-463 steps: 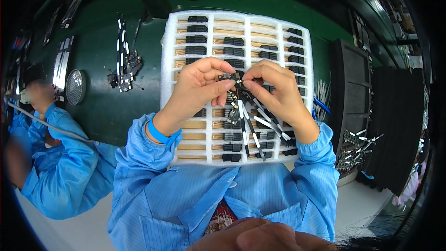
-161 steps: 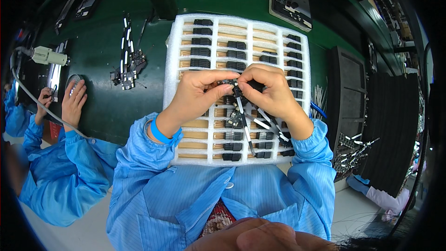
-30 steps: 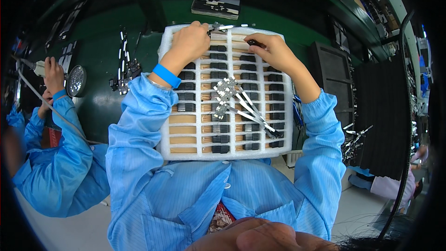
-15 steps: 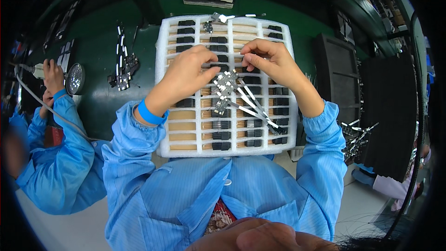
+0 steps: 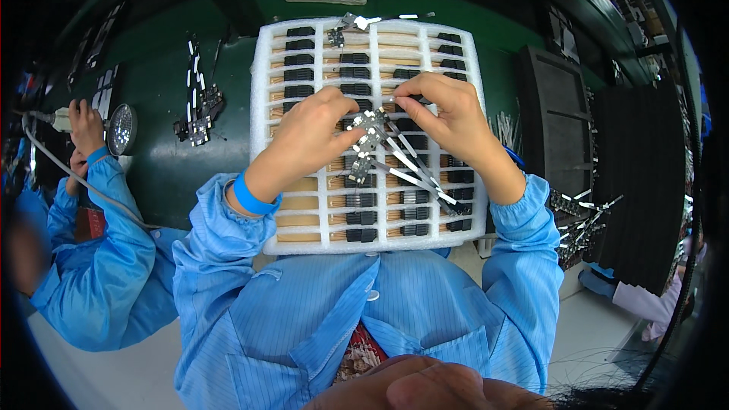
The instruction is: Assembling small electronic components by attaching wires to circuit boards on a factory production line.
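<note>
My left hand (image 5: 310, 127) is closed at the left edge of a black flexible circuit board (image 5: 367, 133) with white patches, its thumb and fingertips against it. The board lies above a white foam tray (image 5: 325, 220), and its narrow black-and-white strips trail toward the lower right. Just right of the board's top, my right hand (image 5: 449, 112) pinches its thumb and forefinger together. A tiny pale thing shows at those fingertips, too small to name. Rows of slots in the tray hold black pieces with tan leads (image 5: 361, 218).
Another circuit strip (image 5: 354, 23) lies across the tray's far edge. More strips (image 5: 199, 110) are on the green bench at left, near a co-worker's hand (image 5: 87, 125) and a round lamp (image 5: 122, 129). A black tray (image 5: 560, 129) and a strip pile (image 5: 581, 224) are at right.
My left thumb has come down along the board's edge. My right fingertips have dipped slightly and closed into a tighter pinch. The tray appears slightly higher and farther left in view.
</note>
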A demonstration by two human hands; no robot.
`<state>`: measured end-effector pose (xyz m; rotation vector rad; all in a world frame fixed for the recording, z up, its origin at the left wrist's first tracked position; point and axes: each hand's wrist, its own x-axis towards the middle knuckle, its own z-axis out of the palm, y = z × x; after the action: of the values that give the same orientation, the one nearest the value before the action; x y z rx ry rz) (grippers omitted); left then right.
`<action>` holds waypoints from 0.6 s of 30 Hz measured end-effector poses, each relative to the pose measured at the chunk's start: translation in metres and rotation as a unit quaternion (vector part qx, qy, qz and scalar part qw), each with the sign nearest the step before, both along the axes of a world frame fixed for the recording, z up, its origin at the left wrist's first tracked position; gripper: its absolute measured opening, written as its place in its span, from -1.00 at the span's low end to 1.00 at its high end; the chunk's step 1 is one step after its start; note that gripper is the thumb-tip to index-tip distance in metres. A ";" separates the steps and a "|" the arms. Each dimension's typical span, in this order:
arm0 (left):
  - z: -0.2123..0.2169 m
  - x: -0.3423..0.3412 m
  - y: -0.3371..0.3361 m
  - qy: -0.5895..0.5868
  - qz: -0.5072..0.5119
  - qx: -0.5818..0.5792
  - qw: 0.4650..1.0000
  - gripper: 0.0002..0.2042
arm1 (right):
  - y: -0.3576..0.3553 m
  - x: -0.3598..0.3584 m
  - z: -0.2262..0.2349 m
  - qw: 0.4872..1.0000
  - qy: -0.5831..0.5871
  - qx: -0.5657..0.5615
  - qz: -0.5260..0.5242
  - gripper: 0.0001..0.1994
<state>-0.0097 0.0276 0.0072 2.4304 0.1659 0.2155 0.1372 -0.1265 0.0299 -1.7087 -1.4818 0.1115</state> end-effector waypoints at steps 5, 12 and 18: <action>-0.001 0.001 -0.005 -0.004 0.008 0.011 1.000 -0.72 | -0.001 0.000 -0.003 0.999 -0.045 0.007 -0.005 -0.92; 0.001 0.003 -0.013 -0.033 0.009 0.060 0.998 -0.73 | -0.006 -0.001 -0.008 0.999 -0.045 -0.027 0.011 -0.92; -0.002 0.003 -0.017 -0.044 0.015 0.040 0.998 -0.73 | -0.008 -0.002 -0.012 0.999 0.014 -0.050 0.000 -0.92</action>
<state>-0.0065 0.0110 0.0056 2.4941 0.1571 0.3488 0.1349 -0.1345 0.0184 -1.7794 -1.4768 0.2122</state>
